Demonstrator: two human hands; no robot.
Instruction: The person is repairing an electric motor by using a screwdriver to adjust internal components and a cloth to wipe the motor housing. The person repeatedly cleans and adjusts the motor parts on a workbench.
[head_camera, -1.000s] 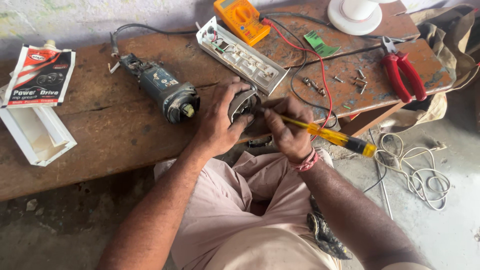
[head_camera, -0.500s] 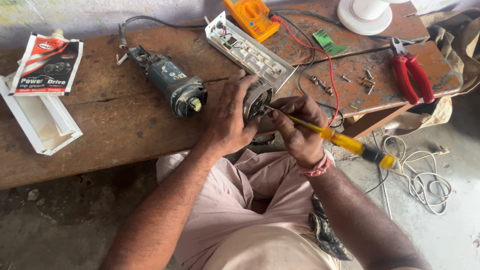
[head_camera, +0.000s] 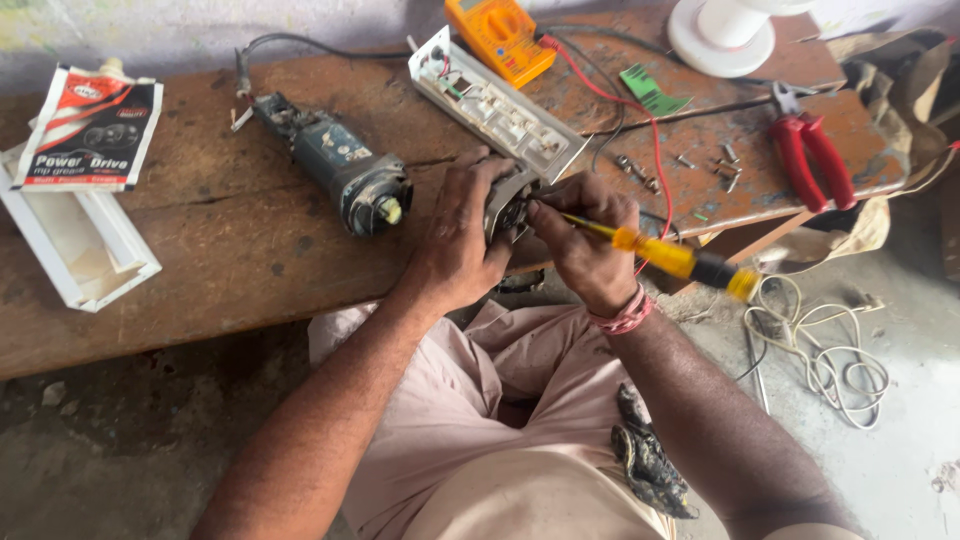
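The left hand (head_camera: 462, 240) is clamped on a small metal housing (head_camera: 508, 205) at the worktop (head_camera: 230, 260) edge. The right hand (head_camera: 590, 240), just beside it, grips a yellow screwdriver (head_camera: 665, 255), tip in the housing.

A yellow screwdriver (head_camera: 665, 252) with a black end sits in the right grip (head_camera: 585, 245). Beyond that grip lie red pliers (head_camera: 812, 158) and an orange meter (head_camera: 498, 38) on the brown desk (head_camera: 220, 260).

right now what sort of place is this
Probably a small electrical or power-tool repair bench. On the worn wooden bench lie an orange multimeter, red-handled pliers and a dismantled grey motor body, while the right hand works a yellow-handled screwdriver.
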